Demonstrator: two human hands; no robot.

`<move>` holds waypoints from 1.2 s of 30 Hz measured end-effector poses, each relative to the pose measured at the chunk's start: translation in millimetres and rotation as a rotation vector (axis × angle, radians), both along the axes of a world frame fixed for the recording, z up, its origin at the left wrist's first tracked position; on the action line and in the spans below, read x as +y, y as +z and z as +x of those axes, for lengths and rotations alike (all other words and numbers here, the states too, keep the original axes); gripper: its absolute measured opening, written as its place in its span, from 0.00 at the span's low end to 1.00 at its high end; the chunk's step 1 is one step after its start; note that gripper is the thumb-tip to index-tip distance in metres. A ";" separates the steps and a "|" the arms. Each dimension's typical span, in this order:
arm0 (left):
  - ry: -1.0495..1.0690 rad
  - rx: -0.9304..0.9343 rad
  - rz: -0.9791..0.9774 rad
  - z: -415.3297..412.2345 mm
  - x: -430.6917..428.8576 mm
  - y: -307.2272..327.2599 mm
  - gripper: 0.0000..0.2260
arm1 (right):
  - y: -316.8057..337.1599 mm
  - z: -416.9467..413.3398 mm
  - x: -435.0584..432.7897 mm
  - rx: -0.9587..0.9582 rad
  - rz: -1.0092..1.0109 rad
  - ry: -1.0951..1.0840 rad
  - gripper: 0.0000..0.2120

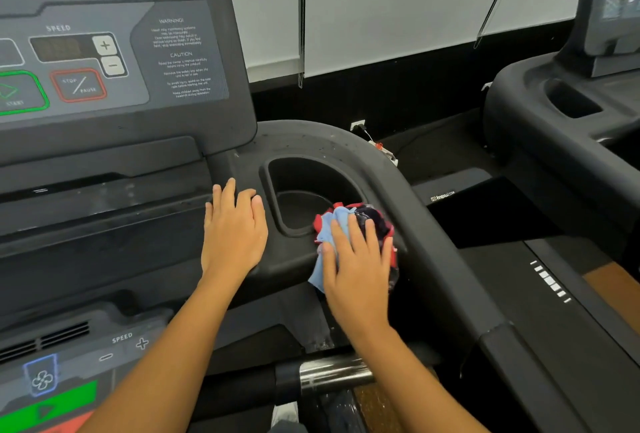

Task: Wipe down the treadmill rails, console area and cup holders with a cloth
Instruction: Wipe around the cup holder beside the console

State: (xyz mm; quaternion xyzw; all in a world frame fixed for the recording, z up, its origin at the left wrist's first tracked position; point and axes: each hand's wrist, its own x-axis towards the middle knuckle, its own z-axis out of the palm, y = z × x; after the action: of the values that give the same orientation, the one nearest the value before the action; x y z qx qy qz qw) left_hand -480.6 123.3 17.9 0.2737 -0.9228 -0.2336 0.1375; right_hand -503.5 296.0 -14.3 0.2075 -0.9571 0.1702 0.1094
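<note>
Both hands are down on the tray to the right of the console (pixel 104 61). Your left hand (pixel 235 231) lies flat on the black moulding just left of the cup holder (pixel 304 197), its fingers (pixel 228 197) straight and close together; it looks to be bracing you and holds nothing. Your right hand (pixel 356 266) presses the cloth (pixel 327 230), a bunched rag of light blue, red and dark fabric, against the near right lip of the cup holder, where the tray runs into the side rail (pixel 433 259). Those fingers are straight and slightly spread over the wad, pressing rather than pinching it.

By my reading you are on the cup-holder step and working its rim; the well itself appears not yet entered, since the cloth sits on the edge and not in the hollow. Pale specks (pixel 311 145) show on the far curve of the rim beyond the well; whether they are wet or dust I cannot tell.

For the next move, gather the cloth under your fingertips and push it down into the well, following its curved wall round to the floor. Then sweep the speckled far rim and carry on down the rail. Mind the loose tail of blue fabric hanging off the near edge.
</note>
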 end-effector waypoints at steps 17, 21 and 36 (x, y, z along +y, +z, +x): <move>-0.013 0.009 0.049 1.0 -2.5 -0.1 0.20 | 60.2 -50.2 19.8 -0.121 -0.707 -0.038 0.15; -0.018 0.012 0.028 1.3 -1.1 -0.1 0.20 | 83.1 -85.6 21.8 0.060 -0.728 -0.006 0.14; -0.022 -0.058 -0.091 -3.1 -0.7 -1.0 0.22 | 25.4 -176.0 -21.5 -0.021 0.287 0.127 0.24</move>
State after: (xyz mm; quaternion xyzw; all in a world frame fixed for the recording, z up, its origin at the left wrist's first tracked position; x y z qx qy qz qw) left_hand -483.8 122.6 17.0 0.2635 -0.9390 -0.1851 0.1204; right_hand -679.4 274.6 11.1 0.2791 -0.9577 0.0402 0.0575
